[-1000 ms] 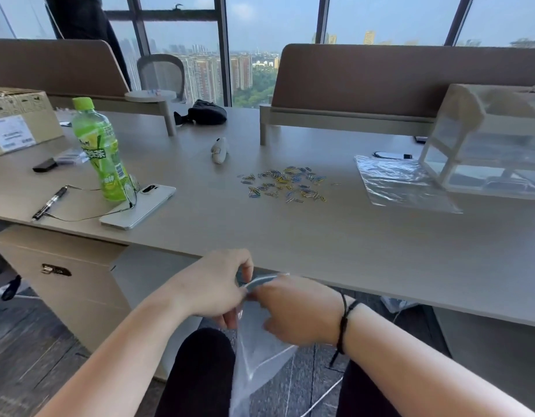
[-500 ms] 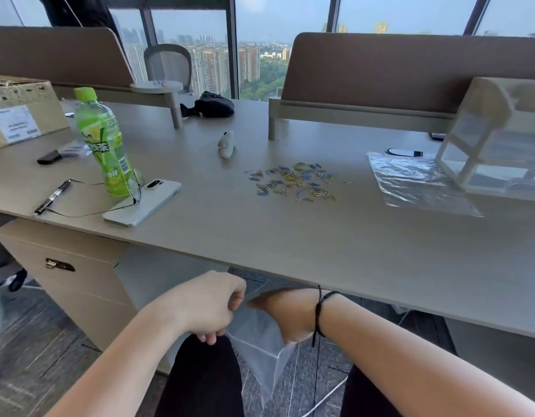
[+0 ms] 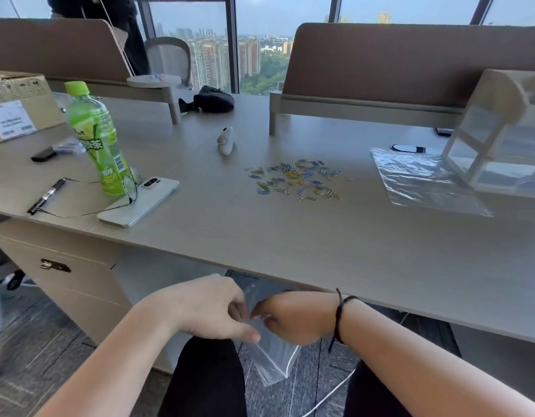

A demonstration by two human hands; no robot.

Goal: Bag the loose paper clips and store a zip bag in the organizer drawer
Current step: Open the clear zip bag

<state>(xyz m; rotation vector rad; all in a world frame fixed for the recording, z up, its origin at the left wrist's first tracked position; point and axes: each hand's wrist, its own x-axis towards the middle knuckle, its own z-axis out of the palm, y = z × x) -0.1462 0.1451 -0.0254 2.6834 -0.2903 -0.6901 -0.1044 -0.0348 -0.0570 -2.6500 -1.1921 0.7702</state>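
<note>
A: Grip state?
B: A clear zip bag [image 3: 273, 353] is being held below the desk [image 3: 260, 236] edge, over the lap. Its top edge is being pinched by the left hand [image 3: 209, 308], fingers curled, thumb pressed in. The other side is being gripped by the right hand [image 3: 293, 319], fingers curled round the plastic.
A: Bag mouth?
B: Cannot be told, it is being hidden by both hands.
A: Clips?
B: The paper clips [image 3: 296, 180] are lying scattered mid-desk, untouched. A second zip bag [image 3: 423, 182] is lying flat to their right, just beside the clear organizer [image 3: 501, 136].
</note>
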